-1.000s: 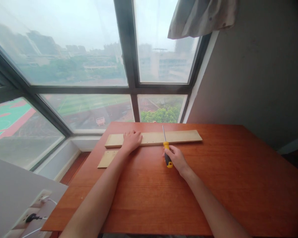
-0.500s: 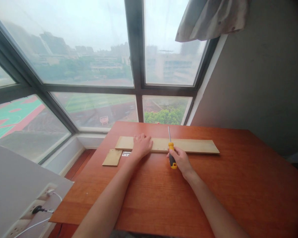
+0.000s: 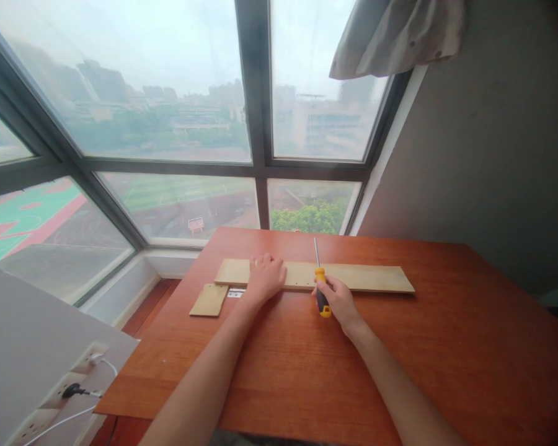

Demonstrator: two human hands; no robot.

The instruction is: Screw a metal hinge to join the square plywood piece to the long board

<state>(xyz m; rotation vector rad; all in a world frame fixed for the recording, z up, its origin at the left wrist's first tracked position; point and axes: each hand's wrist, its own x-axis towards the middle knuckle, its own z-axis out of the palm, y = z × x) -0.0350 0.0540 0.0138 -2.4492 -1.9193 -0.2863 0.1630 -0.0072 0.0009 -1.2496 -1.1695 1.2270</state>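
A long pale wooden board [image 3: 363,278] lies across the far part of the red-brown table [image 3: 344,371]. My left hand [image 3: 265,277] rests flat on the board's left part, fingers spread. My right hand [image 3: 338,300] is wrapped round the yellow-and-black handle of a screwdriver [image 3: 320,286], whose metal shaft points away from me over the board. A small wooden piece [image 3: 209,300] lies at the table's left edge. Between it and the long board sits a small metal hinge [image 3: 235,292].
A large window with dark frames [image 3: 255,167] stands right behind the table. A grey wall [image 3: 493,142] closes the right side, with a bunched curtain [image 3: 395,34] above. At lower left a white power strip [image 3: 56,402] holds a black plug and a white cable.
My left hand has slid the long board to the right along the table, uncovering the hinge beside the small piece. My right hand keeps holding the screwdriver.
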